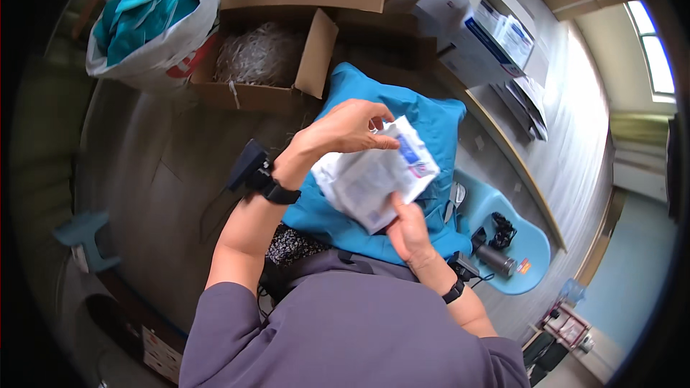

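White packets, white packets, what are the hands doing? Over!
Right hand gripping white packets at lower edge. Left hand curled at upper edge, grip unclear. Blue cloth beneath; no obstruction visible.

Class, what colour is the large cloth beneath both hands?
The large cloth is bright blue; head view.

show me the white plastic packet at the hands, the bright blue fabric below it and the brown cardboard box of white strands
White plastic packet (pixel 375 178), head view: middle of its visible face
Bright blue fabric (pixel 440 123), head view: its upper right part
Brown cardboard box (pixel 267 98), head view: its near wall
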`<state>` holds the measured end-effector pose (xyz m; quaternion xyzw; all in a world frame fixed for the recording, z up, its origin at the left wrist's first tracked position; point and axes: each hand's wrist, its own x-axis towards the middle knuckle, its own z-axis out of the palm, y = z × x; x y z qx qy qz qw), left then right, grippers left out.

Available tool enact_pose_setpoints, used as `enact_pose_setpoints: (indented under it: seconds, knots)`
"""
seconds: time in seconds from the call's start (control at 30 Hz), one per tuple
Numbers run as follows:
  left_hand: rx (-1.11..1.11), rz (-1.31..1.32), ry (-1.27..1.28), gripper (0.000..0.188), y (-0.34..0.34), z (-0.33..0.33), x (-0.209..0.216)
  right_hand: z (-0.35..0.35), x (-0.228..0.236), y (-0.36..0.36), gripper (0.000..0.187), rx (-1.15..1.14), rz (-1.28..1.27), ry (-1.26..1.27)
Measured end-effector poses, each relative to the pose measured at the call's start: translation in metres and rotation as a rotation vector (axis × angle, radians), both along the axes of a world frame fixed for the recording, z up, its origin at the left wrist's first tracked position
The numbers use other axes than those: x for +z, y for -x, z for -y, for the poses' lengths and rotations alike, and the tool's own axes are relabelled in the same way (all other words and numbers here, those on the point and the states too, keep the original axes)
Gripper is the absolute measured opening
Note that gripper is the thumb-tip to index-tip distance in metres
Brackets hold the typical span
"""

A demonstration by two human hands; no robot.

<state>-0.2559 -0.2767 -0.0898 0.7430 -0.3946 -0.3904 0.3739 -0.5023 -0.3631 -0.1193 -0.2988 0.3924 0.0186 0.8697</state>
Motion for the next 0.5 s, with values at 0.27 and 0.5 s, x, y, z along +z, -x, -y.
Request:
enact_pose_setpoints:
  seconds: [0.27, 0.5]
  knots:
    - [0.120, 0.114, -0.047, 0.034, 0.056, 0.022, -0.016, 0.041, 0.034, 0.021, 0.051, 0.863, 0.037, 0.144]
    - [0.171, 0.424, 0.312, 0.020, 0.087, 0.007, -0.006, 0.101, 0.085, 0.014, 0.028, 0.904, 0.271, 0.813]
